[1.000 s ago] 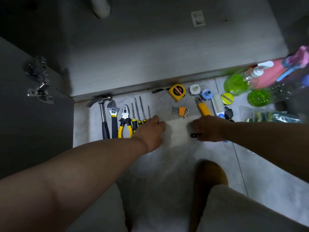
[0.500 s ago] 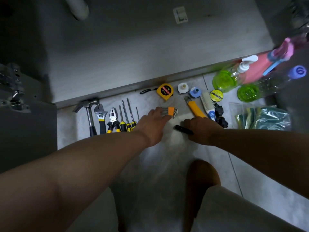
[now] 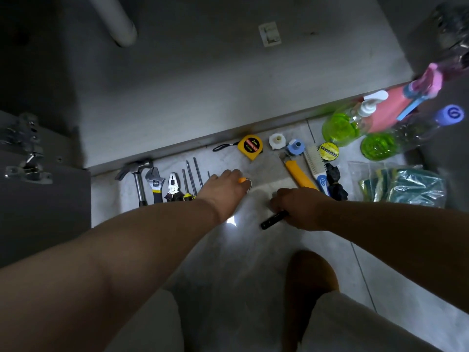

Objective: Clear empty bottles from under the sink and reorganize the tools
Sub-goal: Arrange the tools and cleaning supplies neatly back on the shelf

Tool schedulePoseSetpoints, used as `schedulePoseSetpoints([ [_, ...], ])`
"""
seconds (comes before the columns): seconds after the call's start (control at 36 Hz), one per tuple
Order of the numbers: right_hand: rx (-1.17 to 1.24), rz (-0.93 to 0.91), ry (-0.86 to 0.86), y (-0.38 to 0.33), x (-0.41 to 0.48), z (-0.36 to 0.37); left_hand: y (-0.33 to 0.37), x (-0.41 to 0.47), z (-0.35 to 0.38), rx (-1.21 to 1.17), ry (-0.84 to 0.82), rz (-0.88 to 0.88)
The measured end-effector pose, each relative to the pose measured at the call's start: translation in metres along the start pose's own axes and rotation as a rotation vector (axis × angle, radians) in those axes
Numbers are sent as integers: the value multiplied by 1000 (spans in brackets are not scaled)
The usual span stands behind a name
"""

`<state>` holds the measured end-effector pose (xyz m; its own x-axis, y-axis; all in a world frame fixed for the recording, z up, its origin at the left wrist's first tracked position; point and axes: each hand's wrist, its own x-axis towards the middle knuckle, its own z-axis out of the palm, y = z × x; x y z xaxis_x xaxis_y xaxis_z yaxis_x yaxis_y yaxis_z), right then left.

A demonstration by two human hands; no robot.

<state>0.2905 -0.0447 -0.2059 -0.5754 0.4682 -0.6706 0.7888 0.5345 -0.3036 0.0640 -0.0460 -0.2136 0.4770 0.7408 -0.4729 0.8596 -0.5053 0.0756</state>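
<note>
Tools lie in a row on the floor before the open cabinet: a hammer, an adjustable wrench, pliers and several screwdrivers. My left hand covers the orange hex key set and its fingers curl over it. My right hand grips a small black flashlight, which points left and throws a bright spot on the tile. A yellow tape measure and a yellow utility knife lie beyond. Green bottles and a pink spray bottle stand at the right.
A white cap, a blue fitting, a brush, a yellow tape roll, black pieces and bagged sponges crowd the right. The cabinet floor holds a drain pipe. An open door with hinges is at left.
My left hand moved right from the screwdrivers onto the hex key set. My right hand turned the flashlight, which now lights a spot on the floor.
</note>
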Motion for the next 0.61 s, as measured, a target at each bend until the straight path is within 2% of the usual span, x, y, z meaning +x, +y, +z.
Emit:
schedulePoseSetpoints([
  [0.25,-68,-69,129,-31,29,7,-14,-5,7,-36,49,-73],
  [0.36,-47,-73,182,-45,43,0,-24,-2,6,-277,36,-228],
  [0.61,45,-134,296,-64,65,-5,-64,2,11,-936,160,-522],
])
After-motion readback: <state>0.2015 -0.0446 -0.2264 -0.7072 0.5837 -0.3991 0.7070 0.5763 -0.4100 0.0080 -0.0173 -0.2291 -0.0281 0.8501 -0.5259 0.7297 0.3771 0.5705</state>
